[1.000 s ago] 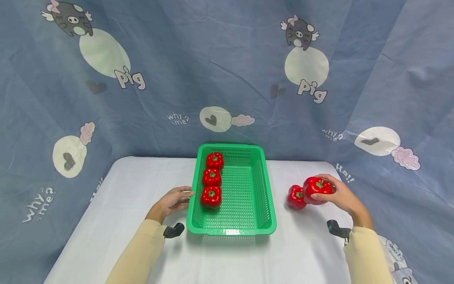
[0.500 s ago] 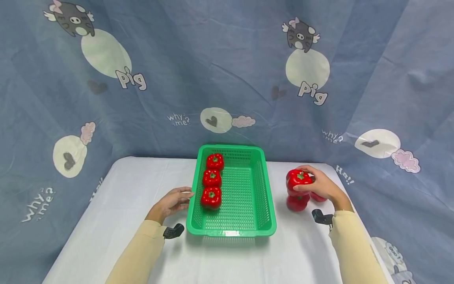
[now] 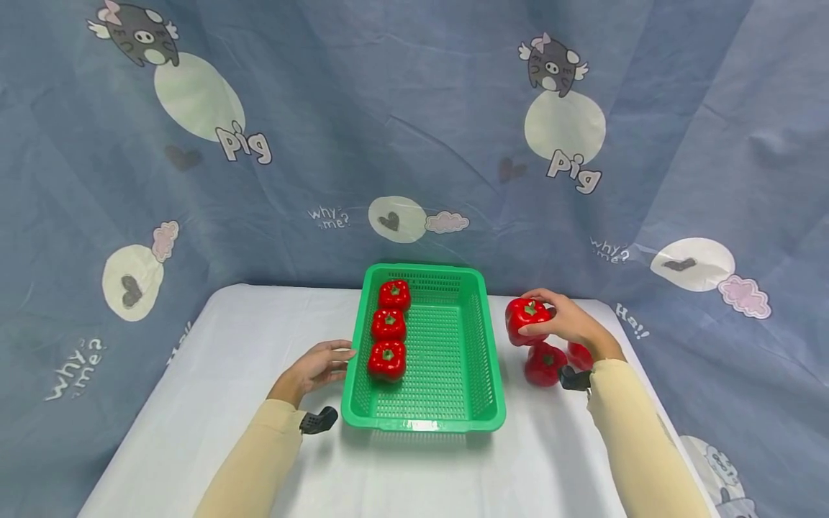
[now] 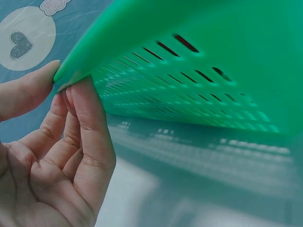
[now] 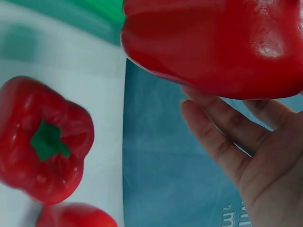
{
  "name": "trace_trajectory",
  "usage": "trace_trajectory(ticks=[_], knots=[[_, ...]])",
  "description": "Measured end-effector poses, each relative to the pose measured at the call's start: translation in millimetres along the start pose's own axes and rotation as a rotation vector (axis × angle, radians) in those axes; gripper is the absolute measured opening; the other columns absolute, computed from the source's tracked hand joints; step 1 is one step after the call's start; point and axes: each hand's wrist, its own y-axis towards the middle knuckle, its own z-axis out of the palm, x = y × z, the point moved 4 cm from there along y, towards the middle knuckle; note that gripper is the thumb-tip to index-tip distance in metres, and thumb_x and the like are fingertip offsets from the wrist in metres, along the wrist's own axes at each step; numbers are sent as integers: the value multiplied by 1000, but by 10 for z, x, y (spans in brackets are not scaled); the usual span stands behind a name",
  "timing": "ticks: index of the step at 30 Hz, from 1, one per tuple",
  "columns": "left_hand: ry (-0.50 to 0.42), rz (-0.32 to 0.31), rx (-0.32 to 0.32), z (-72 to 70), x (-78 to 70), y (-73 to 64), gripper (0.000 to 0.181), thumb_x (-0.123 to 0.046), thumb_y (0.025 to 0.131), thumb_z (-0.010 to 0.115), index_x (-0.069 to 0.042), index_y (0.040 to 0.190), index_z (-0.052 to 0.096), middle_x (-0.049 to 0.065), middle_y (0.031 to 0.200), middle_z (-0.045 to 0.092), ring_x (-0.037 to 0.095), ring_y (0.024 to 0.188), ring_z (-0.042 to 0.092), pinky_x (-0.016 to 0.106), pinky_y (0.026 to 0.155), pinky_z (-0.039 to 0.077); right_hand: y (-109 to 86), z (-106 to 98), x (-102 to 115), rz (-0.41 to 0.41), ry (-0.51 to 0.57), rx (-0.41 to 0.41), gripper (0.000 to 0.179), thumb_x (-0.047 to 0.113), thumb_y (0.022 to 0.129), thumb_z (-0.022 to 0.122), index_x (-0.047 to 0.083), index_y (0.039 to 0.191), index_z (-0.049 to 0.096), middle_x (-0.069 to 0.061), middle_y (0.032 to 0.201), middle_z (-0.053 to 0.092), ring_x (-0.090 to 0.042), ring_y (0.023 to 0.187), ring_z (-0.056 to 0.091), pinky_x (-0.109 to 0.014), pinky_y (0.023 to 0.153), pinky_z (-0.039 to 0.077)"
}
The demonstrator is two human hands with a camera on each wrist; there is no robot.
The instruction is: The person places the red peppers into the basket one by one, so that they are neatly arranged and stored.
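Note:
My left hand (image 3: 319, 369) pinches the left rim of a green plastic basket (image 3: 424, 424); in the left wrist view the thumb lies on one side of the rim (image 4: 90, 52) and the fingertips on the other. A red bell pepper (image 3: 523, 321) is gripped between thumb and fingers of my right hand (image 3: 565, 321), raised off the table just right of the basket. Inside the basket, three red peppers (image 3: 388, 325) stand in a column along its left wall, stems up. The right wrist view shows the held pepper's glossy side, with fingers under it.
Two more red peppers, one nearer (image 3: 545, 364) and one partly behind the right wrist (image 3: 579, 355), sit on the white table (image 3: 518, 460) right of the basket. A blue printed cloth (image 3: 414, 129) hangs behind the table.
My right hand has carried the pepper leftward and slightly back, toward the basket, uncovering a pepper behind. My left hand has stayed at the rim.

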Motion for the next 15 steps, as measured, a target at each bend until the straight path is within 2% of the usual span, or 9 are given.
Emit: trace_trajectory(ticks=[8,15], knots=[[-7,-11,-15,-21,0,-12,52,-14,92,64,6,135,44,6,101,67,16,89,65,32,82,57,169,63,46,-8,-4,35,73,29,76,81,10,137,45,-19,132,46,-40,122,42,-46,85,55],[-3,-10,-18,-11,-7,-26,51,-13,92,64,7,135,44,7,102,66,16,89,65,32,82,57,299,109,124,-10,19,28,70,28,77,80,11,136,46,-17,129,49,-37,121,44,-43,86,54]])
